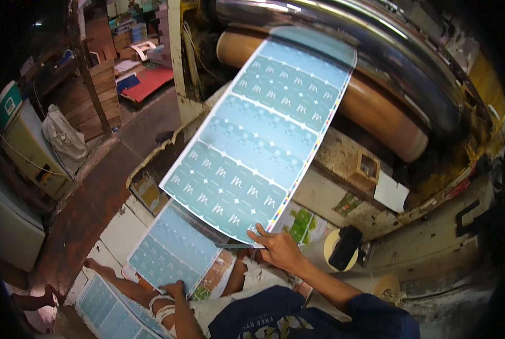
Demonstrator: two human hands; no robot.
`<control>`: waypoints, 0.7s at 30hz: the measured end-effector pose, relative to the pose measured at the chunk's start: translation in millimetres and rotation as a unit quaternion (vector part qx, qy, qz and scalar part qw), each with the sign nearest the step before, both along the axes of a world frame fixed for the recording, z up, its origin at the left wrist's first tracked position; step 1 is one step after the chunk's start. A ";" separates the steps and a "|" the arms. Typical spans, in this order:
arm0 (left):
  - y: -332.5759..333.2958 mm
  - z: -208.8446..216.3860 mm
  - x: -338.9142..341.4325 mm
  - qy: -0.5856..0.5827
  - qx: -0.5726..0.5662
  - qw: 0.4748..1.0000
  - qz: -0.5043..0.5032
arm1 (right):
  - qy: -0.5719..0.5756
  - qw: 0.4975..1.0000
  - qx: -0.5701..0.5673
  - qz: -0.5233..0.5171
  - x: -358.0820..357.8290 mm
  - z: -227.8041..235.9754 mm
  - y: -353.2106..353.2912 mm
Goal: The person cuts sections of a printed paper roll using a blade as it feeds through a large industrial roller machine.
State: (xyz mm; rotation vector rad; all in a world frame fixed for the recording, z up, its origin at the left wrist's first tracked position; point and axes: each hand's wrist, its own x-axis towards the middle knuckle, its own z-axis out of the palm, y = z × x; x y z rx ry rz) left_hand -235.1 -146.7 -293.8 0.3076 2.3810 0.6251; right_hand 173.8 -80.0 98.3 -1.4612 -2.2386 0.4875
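Note:
A long printed sheet (247, 135) in pale blue and teal hangs down from a shiny metal roller (377, 34). At its lower right corner is my right hand (281, 248), the index finger lying on the print. The fingers are closed around a thin, flat, dark blade-like strip (238, 246) that points left along the sheet's lower edge; its handle is hidden. My left hand (175, 289) pinches the near edge of a second printed sheet (167, 246), which lies lower, partly beneath the hanging one. More printed sheets (108, 308) lie at lower left, by my leg.
Below the metal roller runs a brown roller (388, 118). A small wooden box (364, 169) and a white card (391, 192) rest on the machine ledge. At right stands a pale roll with a black object (346, 248) on it. A grey-white bag (65, 138) hangs at left.

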 end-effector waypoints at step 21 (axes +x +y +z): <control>93.9 332.5 164.4 -0.525 0.346 0.774 -0.070 | -0.094 0.984 -0.099 0.113 -39.3 26.0 -30.2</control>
